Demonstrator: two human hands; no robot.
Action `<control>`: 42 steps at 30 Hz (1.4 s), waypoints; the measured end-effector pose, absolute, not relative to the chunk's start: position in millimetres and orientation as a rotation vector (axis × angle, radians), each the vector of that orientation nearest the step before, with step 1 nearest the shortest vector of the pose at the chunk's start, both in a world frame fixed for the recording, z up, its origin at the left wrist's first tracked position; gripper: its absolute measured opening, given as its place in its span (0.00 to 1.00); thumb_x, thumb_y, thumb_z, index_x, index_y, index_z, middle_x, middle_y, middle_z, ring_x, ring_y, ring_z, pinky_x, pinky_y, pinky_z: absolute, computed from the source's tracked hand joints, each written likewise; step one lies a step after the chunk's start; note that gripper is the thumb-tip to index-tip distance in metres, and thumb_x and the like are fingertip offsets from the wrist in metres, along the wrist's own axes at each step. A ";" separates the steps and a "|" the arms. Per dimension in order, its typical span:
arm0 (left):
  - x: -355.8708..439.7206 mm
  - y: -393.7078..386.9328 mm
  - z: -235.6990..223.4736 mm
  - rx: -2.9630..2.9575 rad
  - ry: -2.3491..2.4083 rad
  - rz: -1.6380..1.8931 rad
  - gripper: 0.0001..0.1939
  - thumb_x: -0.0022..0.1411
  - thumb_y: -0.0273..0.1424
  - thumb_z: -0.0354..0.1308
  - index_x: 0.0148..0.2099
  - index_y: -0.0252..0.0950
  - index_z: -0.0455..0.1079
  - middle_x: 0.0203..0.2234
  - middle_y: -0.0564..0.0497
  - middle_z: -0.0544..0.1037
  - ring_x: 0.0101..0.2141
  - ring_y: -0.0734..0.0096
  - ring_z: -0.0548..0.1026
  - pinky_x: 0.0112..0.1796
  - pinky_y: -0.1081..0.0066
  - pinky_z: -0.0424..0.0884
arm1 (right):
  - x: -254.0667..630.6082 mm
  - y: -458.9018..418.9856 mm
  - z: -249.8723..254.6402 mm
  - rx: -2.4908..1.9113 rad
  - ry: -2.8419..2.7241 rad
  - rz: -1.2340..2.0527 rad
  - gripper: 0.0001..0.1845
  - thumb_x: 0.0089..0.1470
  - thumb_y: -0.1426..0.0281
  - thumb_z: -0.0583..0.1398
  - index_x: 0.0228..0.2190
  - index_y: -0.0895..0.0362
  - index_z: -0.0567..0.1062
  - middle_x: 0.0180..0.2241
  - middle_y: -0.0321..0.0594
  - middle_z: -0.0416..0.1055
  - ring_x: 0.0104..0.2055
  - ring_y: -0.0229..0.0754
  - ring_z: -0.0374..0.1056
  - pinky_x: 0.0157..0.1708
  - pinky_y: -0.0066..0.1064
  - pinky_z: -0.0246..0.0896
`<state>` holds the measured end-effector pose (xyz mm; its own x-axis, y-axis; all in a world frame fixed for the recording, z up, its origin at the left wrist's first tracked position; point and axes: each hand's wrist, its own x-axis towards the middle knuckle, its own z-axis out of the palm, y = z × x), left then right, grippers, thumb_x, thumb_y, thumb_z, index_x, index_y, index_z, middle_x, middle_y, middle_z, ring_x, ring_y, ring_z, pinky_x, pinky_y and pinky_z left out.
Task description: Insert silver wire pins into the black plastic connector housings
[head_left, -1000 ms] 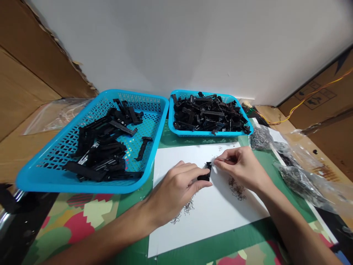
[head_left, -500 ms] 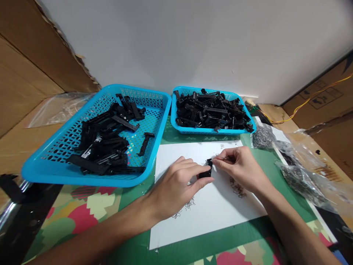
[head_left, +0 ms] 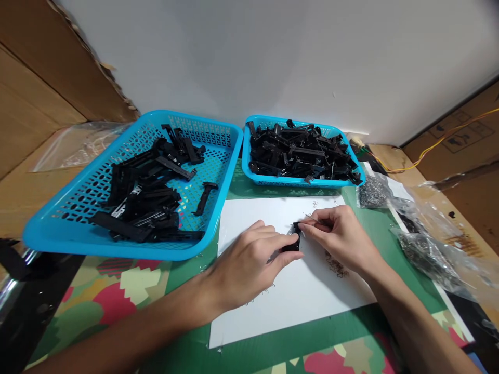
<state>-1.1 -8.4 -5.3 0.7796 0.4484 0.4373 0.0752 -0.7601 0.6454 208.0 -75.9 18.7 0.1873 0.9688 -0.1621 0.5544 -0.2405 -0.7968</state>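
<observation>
Black part pinched by left hand; right hand at its far end.
A thin metal piece is pinched by the latter (part's long axis mostly hidden).

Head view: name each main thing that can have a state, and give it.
Left hand: pinching black part
Right hand: pinching thin metal piece
Black part: gripped, partly hidden
Left blue basket: partly filled
Right blue basket: heaped full
White sheet: lying flat
Clear bags: holding metal bits
</observation>
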 end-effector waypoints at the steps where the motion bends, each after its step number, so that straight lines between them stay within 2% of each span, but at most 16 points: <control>1: -1.2 -8.6 -5.3 2.346 0.393 0.785 0.12 0.71 0.30 0.65 0.52 0.27 0.78 0.32 0.46 0.85 0.30 0.64 0.80 0.38 0.63 0.69 | 208.4 -75.9 19.9 -1.880 -1.440 0.909 0.18 0.61 0.63 0.63 0.23 0.59 0.79 0.20 0.34 0.68 0.23 0.36 0.58 0.23 0.29 0.48; 6: -1.1 -8.5 -4.9 2.314 0.445 0.801 0.12 0.71 0.29 0.65 0.52 0.27 0.78 0.32 0.46 0.85 0.31 0.65 0.80 0.38 0.64 0.68 | 213.8 -76.4 27.8 -1.875 -1.558 0.930 0.17 0.65 0.63 0.61 0.32 0.58 0.85 0.26 0.38 0.77 0.26 0.39 0.65 0.25 0.30 0.54; 9: -0.9 -7.9 -4.5 2.306 0.441 0.788 0.11 0.70 0.29 0.65 0.51 0.28 0.79 0.31 0.48 0.84 0.31 0.65 0.79 0.38 0.64 0.67 | 221.3 -78.0 31.1 -1.858 -1.583 0.862 0.16 0.68 0.64 0.59 0.39 0.57 0.86 0.35 0.43 0.82 0.35 0.44 0.74 0.33 0.32 0.64; 11: -0.7 -7.2 -3.9 2.306 0.429 0.781 0.10 0.70 0.28 0.66 0.50 0.28 0.79 0.31 0.49 0.83 0.31 0.66 0.78 0.38 0.64 0.66 | 226.3 -79.1 31.4 -1.814 -1.591 0.769 0.16 0.69 0.64 0.58 0.45 0.54 0.85 0.42 0.45 0.82 0.43 0.48 0.76 0.39 0.35 0.68; 13: -0.6 -6.2 -3.1 2.307 0.423 0.780 0.09 0.69 0.27 0.66 0.50 0.28 0.79 0.31 0.49 0.83 0.32 0.65 0.79 0.38 0.65 0.66 | 229.3 -79.8 29.9 -1.762 -1.581 0.697 0.15 0.69 0.62 0.59 0.47 0.52 0.85 0.46 0.46 0.80 0.47 0.49 0.75 0.42 0.37 0.70; 16: -0.6 -4.8 -2.5 2.313 0.408 0.773 0.09 0.70 0.27 0.65 0.50 0.29 0.79 0.33 0.49 0.84 0.34 0.65 0.80 0.39 0.65 0.67 | 226.7 -79.7 24.1 -1.670 -1.393 0.691 0.11 0.66 0.62 0.64 0.42 0.52 0.86 0.45 0.45 0.80 0.46 0.48 0.77 0.44 0.40 0.76; 21: -0.3 -4.2 -3.2 2.321 0.377 0.765 0.10 0.73 0.28 0.61 0.51 0.29 0.78 0.36 0.47 0.86 0.35 0.64 0.82 0.40 0.64 0.69 | 211.9 -76.7 13.5 -1.540 -0.990 0.790 0.11 0.58 0.63 0.71 0.30 0.57 0.82 0.36 0.41 0.78 0.34 0.42 0.79 0.40 0.37 0.82; 25: 0.2 -4.8 -4.1 2.314 0.369 0.778 0.10 0.72 0.27 0.62 0.51 0.27 0.78 0.37 0.46 0.87 0.35 0.63 0.82 0.40 0.64 0.69 | 205.1 -75.6 10.7 -1.538 -0.974 0.813 0.13 0.55 0.62 0.73 0.28 0.58 0.81 0.34 0.40 0.77 0.34 0.42 0.79 0.37 0.34 0.83; 30: 0.6 -5.4 -4.1 2.308 0.376 0.774 0.10 0.69 0.23 0.65 0.52 0.27 0.79 0.37 0.46 0.87 0.34 0.63 0.82 0.39 0.65 0.69 | 203.9 -78.0 10.4 -1.561 -1.019 0.788 0.14 0.55 0.61 0.73 0.28 0.58 0.79 0.33 0.41 0.78 0.34 0.43 0.79 0.35 0.34 0.83; 38: -0.6 -4.3 1.1 2.076 0.586 0.665 0.12 0.67 0.22 0.67 0.51 0.37 0.82 0.35 0.52 0.87 0.34 0.65 0.79 0.39 0.67 0.70 | 197.7 -77.7 5.9 -1.600 -1.120 0.697 0.11 0.59 0.66 0.68 0.28 0.57 0.77 0.33 0.42 0.78 0.33 0.43 0.77 0.34 0.35 0.78; 40: -1.3 -3.5 3.1 2.016 0.620 0.655 0.11 0.67 0.24 0.67 0.51 0.38 0.82 0.34 0.52 0.86 0.34 0.65 0.78 0.40 0.67 0.70 | 196.6 -78.5 6.6 -1.574 -1.167 0.647 0.09 0.63 0.67 0.65 0.30 0.56 0.76 0.34 0.41 0.77 0.35 0.43 0.77 0.36 0.34 0.76; 42: -2.6 -2.7 4.6 1.933 0.644 0.685 0.10 0.69 0.27 0.66 0.52 0.39 0.82 0.33 0.53 0.85 0.36 0.65 0.78 0.41 0.67 0.70 | 197.0 -80.5 8.6 -1.541 -1.281 0.509 0.06 0.68 0.70 0.59 0.38 0.55 0.76 0.36 0.39 0.77 0.38 0.43 0.76 0.39 0.35 0.72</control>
<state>-2.6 -2.7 4.6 0.7039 0.6837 0.1927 0.1497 -0.4080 0.9006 197.0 -80.5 8.6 0.3441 0.8982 0.2737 0.4653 0.0900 -0.8805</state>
